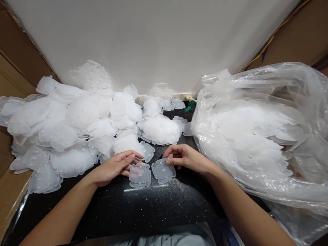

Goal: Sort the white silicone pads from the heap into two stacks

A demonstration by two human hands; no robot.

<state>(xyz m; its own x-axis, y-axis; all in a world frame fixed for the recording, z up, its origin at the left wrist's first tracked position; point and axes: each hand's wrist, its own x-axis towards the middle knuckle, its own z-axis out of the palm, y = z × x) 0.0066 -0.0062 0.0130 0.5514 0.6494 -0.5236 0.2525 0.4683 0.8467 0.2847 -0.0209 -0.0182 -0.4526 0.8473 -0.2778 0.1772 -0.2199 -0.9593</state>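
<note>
Pieces (140, 175), translucent and scalloped, are laid flat. They are touched by left hand (115, 167) and right hand (185, 158); whether pinched cannot be told.

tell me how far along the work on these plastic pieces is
Done, possibly: the clear plastic bag already holds many pieces. In hand: left hand pinches one translucent squarish plastic piece, right hand its twin, on the black speckled counter. Left: a big loose pile of white translucent pieces behind.

Frosted translucent white plastic pieces (67, 126) fill the left of the frame; the countertop (147, 204) at centre is black with glittery speckles; a clear bag (295, 135) at right.
</note>
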